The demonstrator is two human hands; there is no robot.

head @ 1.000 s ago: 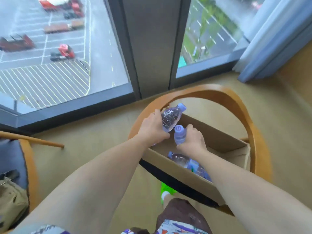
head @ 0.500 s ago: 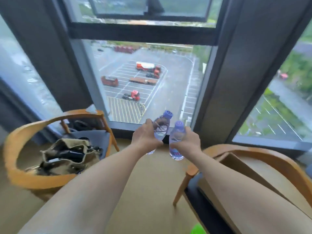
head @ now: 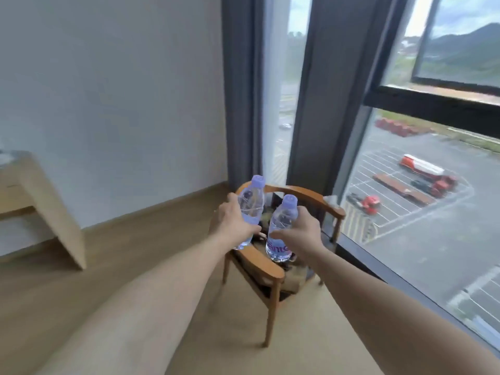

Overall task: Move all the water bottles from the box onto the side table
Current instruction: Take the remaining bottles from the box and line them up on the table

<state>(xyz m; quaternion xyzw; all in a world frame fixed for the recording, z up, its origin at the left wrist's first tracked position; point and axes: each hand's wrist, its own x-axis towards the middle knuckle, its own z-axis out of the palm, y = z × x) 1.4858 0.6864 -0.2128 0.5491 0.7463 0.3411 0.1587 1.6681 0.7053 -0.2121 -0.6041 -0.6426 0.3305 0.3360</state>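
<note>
I hold two clear water bottles with lilac caps upright in front of me, side by side in the air. My left hand [head: 234,222] grips the left bottle [head: 252,204] around its middle. My right hand [head: 302,231] grips the right bottle [head: 281,226] around its lower half, above its purple label. The box is out of view. A light wooden side table [head: 40,201] stands at the far left against the white wall, only partly in frame.
A wooden armchair [head: 273,269] with a bag on its seat stands straight ahead, below the bottles. Grey curtains [head: 240,90] and a floor-to-ceiling window [head: 422,201] fill the right side. Beige floor [head: 130,253] lies between me and the side table.
I have lifted both bottles out of the box and turned left. The box and its chair have left the view; the other armchair and the side table have come into view.
</note>
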